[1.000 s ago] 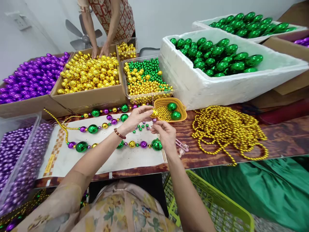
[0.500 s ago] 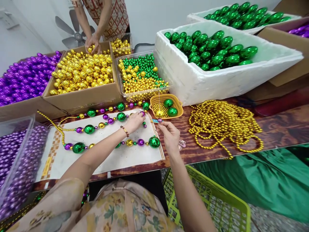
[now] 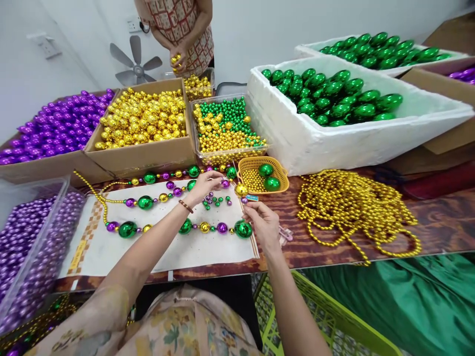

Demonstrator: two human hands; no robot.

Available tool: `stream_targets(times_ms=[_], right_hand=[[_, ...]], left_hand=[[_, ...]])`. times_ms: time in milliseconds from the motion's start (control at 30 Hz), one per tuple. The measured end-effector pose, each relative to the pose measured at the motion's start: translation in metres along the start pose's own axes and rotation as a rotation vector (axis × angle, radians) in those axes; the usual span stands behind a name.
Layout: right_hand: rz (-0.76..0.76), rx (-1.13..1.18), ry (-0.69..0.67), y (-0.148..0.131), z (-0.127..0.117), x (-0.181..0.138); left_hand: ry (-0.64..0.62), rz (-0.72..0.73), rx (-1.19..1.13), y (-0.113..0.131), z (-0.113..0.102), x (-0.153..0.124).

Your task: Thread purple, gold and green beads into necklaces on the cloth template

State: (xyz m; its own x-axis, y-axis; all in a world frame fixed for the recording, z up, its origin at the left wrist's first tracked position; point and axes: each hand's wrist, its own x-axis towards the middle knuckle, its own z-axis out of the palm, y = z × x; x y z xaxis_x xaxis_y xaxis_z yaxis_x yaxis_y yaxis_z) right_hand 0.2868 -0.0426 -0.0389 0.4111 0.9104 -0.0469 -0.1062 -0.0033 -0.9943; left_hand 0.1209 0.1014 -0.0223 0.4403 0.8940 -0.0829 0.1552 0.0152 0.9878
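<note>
My right hand (image 3: 262,222) is closed in a pinch on a thin needle-like wire, which leans up and to the left. A gold bead (image 3: 242,190) and a small purple bead (image 3: 244,200) sit on the wire above my fingertips. My left hand (image 3: 207,187) is closed with a larger purple bead (image 3: 224,183) at its fingertips, just left of the wire. Several small green and purple beads (image 3: 217,200) lie below it on the white mat (image 3: 156,252). A strand with a large green bead (image 3: 243,229) runs across the mat, ending near my right hand.
Behind the gold-and-green bead tub (image 3: 232,154), a co-worker's hands (image 3: 178,57) hold gold beads. An orange basket (image 3: 284,185) stands beyond my right hand. Gold bead chains (image 3: 356,207) pile at right. Boxes of purple and gold beads (image 3: 144,118) and a foam box (image 3: 289,133) line the back.
The wire with the gold bead has tilted left, nearer the purple bead in my left hand. The co-worker's hands have lifted out of the gold bead box. The view has shifted slightly.
</note>
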Motion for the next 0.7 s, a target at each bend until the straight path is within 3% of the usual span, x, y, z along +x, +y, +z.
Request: stream_targets(times_ms=[100,200,367,700], right_hand=[[-0.005,-0.032,-0.065,-0.001,0.001,-0.002],[-0.019,-0.061,-0.124,-0.002,0.002,-0.004],[-0.068,-0.103,-0.188,-0.004,0.004,-0.008],[-0.084,-0.147,-0.211,-0.009,0.006,-0.01]], left_hand=[[-0.01,-0.055,-0.573,0.019,-0.015,-0.013],[-0.012,-0.053,-0.803,0.032,-0.023,-0.024],[0.029,-0.072,-0.93,0.036,-0.022,-0.029],[0.048,-0.096,-0.917,0.038,-0.019,-0.031]])
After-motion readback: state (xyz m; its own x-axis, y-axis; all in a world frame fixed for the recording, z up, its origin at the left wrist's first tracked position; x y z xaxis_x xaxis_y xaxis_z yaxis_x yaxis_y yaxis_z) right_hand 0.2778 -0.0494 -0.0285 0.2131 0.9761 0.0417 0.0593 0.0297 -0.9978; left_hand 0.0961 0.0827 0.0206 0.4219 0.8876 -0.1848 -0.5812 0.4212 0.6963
